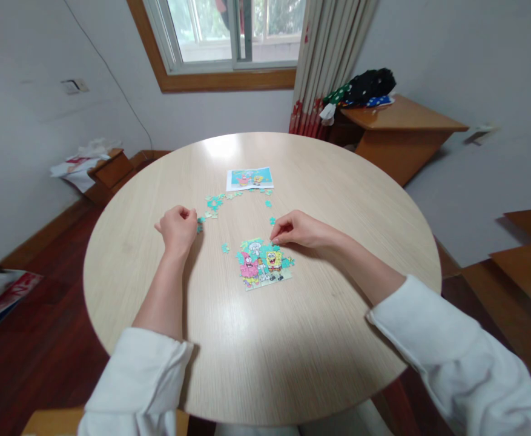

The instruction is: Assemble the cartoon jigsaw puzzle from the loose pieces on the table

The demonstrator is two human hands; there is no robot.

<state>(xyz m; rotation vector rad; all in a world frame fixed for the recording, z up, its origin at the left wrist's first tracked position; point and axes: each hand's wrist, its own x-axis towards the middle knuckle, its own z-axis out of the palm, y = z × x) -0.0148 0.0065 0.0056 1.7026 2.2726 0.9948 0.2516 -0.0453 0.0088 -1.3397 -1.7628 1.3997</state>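
Observation:
A partly joined jigsaw puzzle (261, 266) of cartoon figures, pink on the left and yellow on the right, lies flat on the round table (256, 357). My right hand (298, 229) pinches a small jigsaw piece at the puzzle's upper right edge; the fingertips hide most of it. Left of the puzzle, my left hand (177, 229) is curled into a loose fist on the table. Its fingertips are turned away, so whatever it may hold is hidden. Beside that fist lie loose teal pieces (200, 225).
A printed picture sheet (250, 178) lies beyond the puzzle. Several loose pieces (214, 203) form an arc below it, with single ones (269, 204) on the right and another (225, 247) left of the puzzle. A wooden desk (404, 115) with cloths stands at back right.

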